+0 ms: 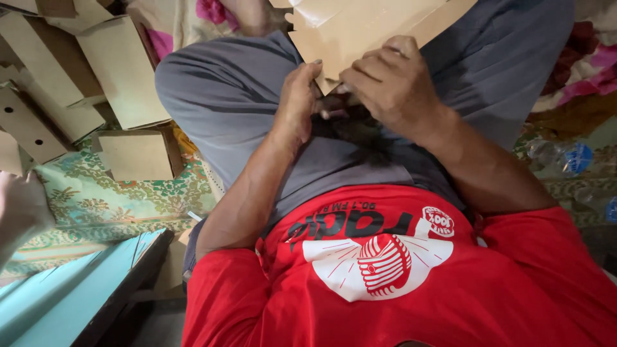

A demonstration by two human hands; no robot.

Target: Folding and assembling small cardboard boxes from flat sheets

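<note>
Both hands pinch the flat cardboard sheet (pixel 360 29) over my lap: left hand (pixel 299 103) clamped at its lower corner, right hand (pixel 389 80) gripping beside it. Best I press firmly along the crease.

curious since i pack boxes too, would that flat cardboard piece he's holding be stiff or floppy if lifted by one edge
The cardboard piece looks thin and flat, so it is probably light and would likely bend somewhat. Both hands, left hand and right hand, grip its lower corner, suggesting it holds its shape. Its creases would probably fold easily.

Cardboard sheet (pixel 360 29) cropped at top
</note>
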